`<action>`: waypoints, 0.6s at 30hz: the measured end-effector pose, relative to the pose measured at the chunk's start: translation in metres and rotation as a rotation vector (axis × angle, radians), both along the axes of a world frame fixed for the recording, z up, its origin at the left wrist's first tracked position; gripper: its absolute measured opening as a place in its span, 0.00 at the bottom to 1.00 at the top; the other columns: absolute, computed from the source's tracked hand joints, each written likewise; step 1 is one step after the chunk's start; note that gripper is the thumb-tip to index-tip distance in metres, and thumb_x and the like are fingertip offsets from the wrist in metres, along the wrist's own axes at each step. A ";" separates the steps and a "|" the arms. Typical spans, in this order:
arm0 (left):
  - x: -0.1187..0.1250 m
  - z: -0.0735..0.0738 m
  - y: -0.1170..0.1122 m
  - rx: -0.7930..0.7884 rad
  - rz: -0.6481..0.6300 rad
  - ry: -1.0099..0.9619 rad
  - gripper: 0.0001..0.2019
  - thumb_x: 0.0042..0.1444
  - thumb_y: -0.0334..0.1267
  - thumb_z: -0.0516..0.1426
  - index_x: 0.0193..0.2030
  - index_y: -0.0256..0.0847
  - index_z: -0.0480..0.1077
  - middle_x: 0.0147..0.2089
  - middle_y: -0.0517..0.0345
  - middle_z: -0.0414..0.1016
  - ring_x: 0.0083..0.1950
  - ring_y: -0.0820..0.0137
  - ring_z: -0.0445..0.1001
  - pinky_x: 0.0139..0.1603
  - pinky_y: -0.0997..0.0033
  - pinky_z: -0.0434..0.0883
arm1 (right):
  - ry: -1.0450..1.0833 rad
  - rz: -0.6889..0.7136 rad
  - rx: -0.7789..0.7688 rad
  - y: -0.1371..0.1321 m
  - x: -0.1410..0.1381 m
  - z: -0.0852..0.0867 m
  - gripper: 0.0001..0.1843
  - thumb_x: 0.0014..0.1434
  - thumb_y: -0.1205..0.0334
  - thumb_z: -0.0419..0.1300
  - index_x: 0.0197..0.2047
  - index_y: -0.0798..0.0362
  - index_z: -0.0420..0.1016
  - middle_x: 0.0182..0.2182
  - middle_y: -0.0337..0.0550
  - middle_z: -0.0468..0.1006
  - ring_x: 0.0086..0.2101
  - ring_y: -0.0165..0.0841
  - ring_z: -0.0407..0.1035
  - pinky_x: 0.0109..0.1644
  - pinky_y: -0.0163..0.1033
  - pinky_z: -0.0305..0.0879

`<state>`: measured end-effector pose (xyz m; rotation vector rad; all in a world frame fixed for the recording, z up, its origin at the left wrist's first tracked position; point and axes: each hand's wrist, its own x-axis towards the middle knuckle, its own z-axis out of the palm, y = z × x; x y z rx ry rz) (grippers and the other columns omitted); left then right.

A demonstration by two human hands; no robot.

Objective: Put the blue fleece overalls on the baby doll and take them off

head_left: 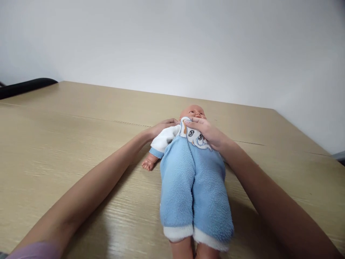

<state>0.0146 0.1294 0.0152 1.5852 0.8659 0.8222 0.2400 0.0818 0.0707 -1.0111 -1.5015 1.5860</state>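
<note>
A baby doll (193, 111) lies on its back on the table, head away from me and bare legs toward me. It wears a fleece outfit (178, 180), light blue with white cuffs and sleeves and a cartoon elephant on the chest. My left hand (165, 126) is closed at the doll's shoulder and collar on the left side, its fingertips partly hidden. Over the upper chest, my right hand (206, 131) pinches the outfit's white collar just below the chin. One doll arm sticks out to the left; the other is hidden behind my right hand and forearm.
The light wood table (81, 144) has thin seams running across it. A white wall (172, 46) rises behind its far edge. A black rounded object (29, 86), perhaps a chair back, stands at the far left, and a dark edge shows at the far right.
</note>
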 end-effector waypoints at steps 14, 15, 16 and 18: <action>-0.024 0.066 -0.038 0.461 -0.051 0.413 0.17 0.70 0.54 0.60 0.51 0.42 0.74 0.48 0.53 0.79 0.46 0.65 0.75 0.46 0.65 0.71 | -0.606 0.029 0.322 0.017 0.051 -0.002 0.23 0.70 0.37 0.66 0.52 0.47 0.86 0.47 0.45 0.87 0.43 0.41 0.79 0.39 0.41 0.74; -0.026 0.072 -0.043 0.422 -0.138 0.455 0.18 0.70 0.56 0.61 0.52 0.42 0.75 0.48 0.54 0.80 0.46 0.64 0.76 0.47 0.66 0.71 | -0.568 0.023 0.286 0.017 0.051 -0.004 0.23 0.70 0.37 0.67 0.53 0.47 0.86 0.46 0.46 0.87 0.42 0.40 0.79 0.36 0.40 0.74; -0.028 0.076 -0.046 0.394 -0.207 0.519 0.19 0.70 0.56 0.61 0.53 0.43 0.75 0.48 0.55 0.81 0.47 0.64 0.77 0.47 0.66 0.71 | -0.533 0.021 0.261 0.017 0.050 -0.006 0.24 0.69 0.36 0.68 0.53 0.47 0.86 0.46 0.47 0.87 0.41 0.40 0.79 0.34 0.39 0.74; -0.033 0.082 -0.049 0.357 -0.309 0.649 0.16 0.69 0.53 0.62 0.51 0.43 0.77 0.47 0.56 0.82 0.48 0.63 0.78 0.48 0.66 0.71 | -0.485 0.026 0.237 0.017 0.051 -0.008 0.24 0.68 0.36 0.69 0.53 0.48 0.86 0.45 0.47 0.86 0.39 0.38 0.78 0.31 0.37 0.74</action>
